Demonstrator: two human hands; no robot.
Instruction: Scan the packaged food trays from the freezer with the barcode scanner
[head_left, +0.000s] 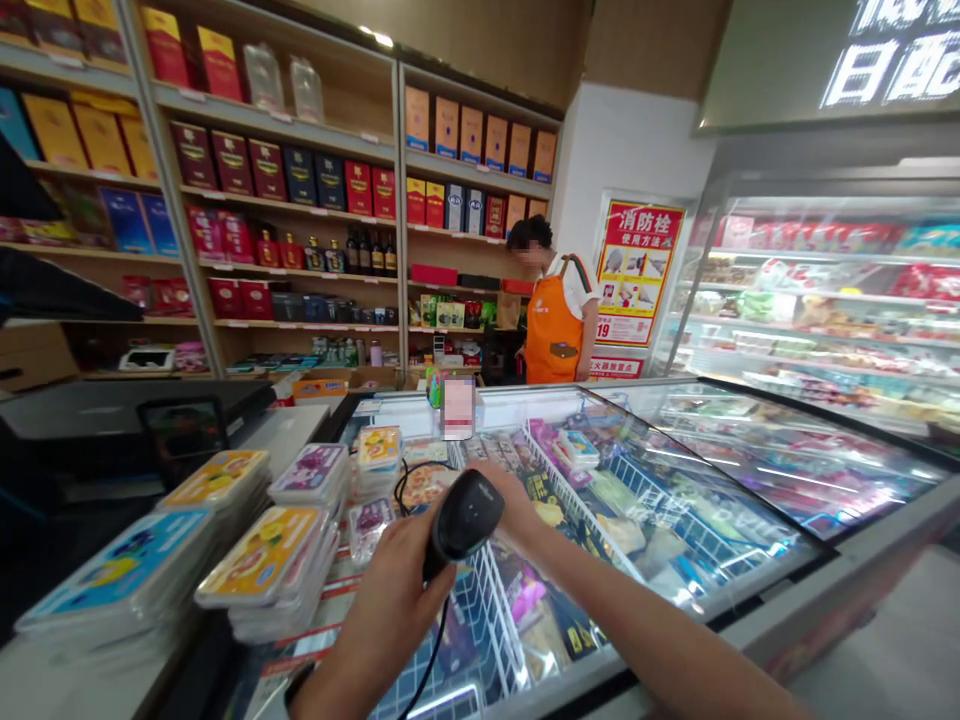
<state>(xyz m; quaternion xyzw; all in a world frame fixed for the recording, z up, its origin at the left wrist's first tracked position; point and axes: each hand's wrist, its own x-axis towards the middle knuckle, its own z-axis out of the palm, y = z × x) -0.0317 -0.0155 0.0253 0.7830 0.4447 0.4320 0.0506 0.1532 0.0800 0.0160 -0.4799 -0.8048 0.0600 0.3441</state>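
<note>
My left hand (397,575) is closed round a black handheld barcode scanner (469,515), its rounded head tilted up and a cable (437,640) running down from it. Just beyond the scanner, my right hand (504,495) reaches in from the right over the chest freezer. The scanner covers most of its fingers, so whether it grips anything is hidden. Left of the scanner lie a small purple-labelled pack (371,525) and a flat pack with a pizza-like picture (426,483). Beyond my hands stands a blurred pinkish-white rectangle (458,405).
Stacked clear packs with orange (262,555), blue (120,560) and purple (309,470) labels stand at left. The glass-topped chest freezer (750,590) holds bagged goods and white wire baskets (491,600). A person in an orange apron (555,330) stands behind it, near stocked shelves (300,210).
</note>
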